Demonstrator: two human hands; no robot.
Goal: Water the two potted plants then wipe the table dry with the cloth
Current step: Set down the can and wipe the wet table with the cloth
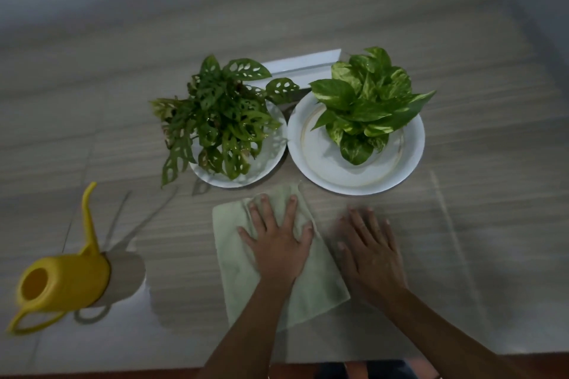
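Note:
A pale green cloth lies flat on the glass-topped table near the front edge. My left hand presses down on the cloth with fingers spread. My right hand rests flat on the table, palm down, touching the cloth's right edge. Behind the cloth stand two potted plants on white plates: a dark one with holed leaves on the left plate, and a yellow-green variegated one on the right plate. A yellow watering can stands at the front left.
A white rectangular object lies behind the plants. The table's front edge runs along the bottom of the view. A grey wall rises at the back and right.

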